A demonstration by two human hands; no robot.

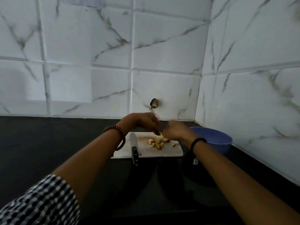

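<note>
Yellow chopped pieces (158, 142) lie piled mid-way on the white cutting board (162, 153). Just above them we pinch one pale piece (160, 134) with curled fingers of our left hand (144, 122) and right hand (175, 130). The knife (134, 146) lies on the board's left.

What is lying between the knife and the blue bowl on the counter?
In the head view, the pile of cut pieces lies there on the white cutting board, between knife and blue bowl, under the right hand.

One knife (134, 146); one board (162, 152); one bowl (216, 139).
</note>
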